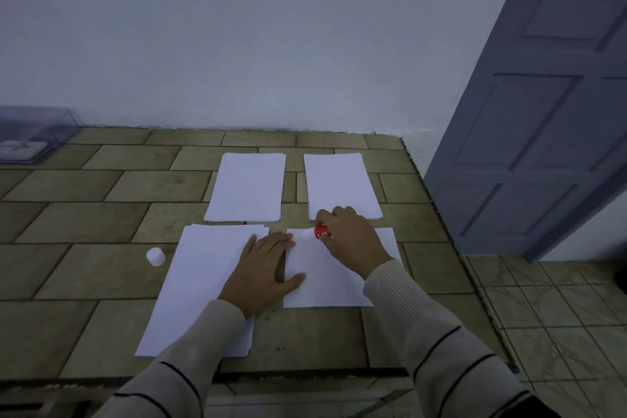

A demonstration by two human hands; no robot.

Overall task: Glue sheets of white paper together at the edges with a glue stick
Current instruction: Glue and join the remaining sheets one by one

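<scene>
Left hand (268,268) lies flat, pinning the sheet (325,278); right hand (353,237) grips the glue stick (321,231), probably gluing its top edge

A counter topped with olive-brown stone-look tiles (101,268) runs up to a pale wall. Four lots of white paper lie flat on it: a stack at the far left (246,187), a stack at the far right (339,183), a larger stack at the near left (200,282) and a single sheet at the near right (325,278). A small white cylindrical cap (156,257) stands just left of the near-left stack. A clear plastic box (30,134) sits at the far left edge.
</scene>
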